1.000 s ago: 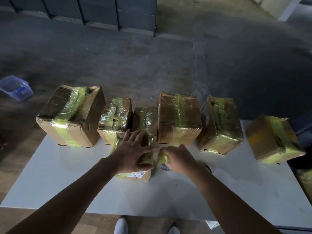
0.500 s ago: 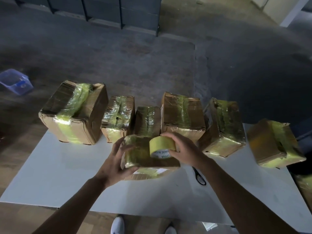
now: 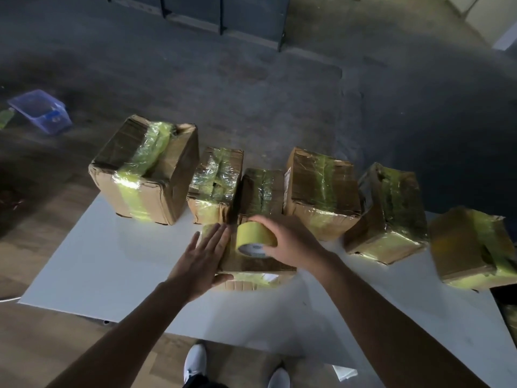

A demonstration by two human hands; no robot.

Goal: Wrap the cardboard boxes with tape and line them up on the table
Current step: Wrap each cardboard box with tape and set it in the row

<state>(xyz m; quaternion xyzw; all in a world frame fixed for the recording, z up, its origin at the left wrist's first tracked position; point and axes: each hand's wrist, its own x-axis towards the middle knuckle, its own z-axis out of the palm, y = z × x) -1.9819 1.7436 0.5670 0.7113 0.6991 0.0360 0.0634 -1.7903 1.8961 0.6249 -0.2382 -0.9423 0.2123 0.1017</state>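
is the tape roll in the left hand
No, the right hand grips the tape roll, while the left hand lies flat against the box.

Seen from above, a person's hands reach over a white table [image 3: 92,264]; the left hand [image 3: 204,259] lies flat, fingers straight, over the left edge of a small cardboard box [image 3: 251,266] near the table's middle; the right hand [image 3: 292,243] grips a roll of yellow tape [image 3: 256,236] resting on top of that box; behind it six boxes [image 3: 321,186] wrapped in yellow tape stand in a row along the far edge, the largest box [image 3: 145,177] at the left end; a blue plastic tub [image 3: 42,110] sits on the grey floor [image 3: 251,79] beyond; white shoes [image 3: 195,362] show below the table's near edge.
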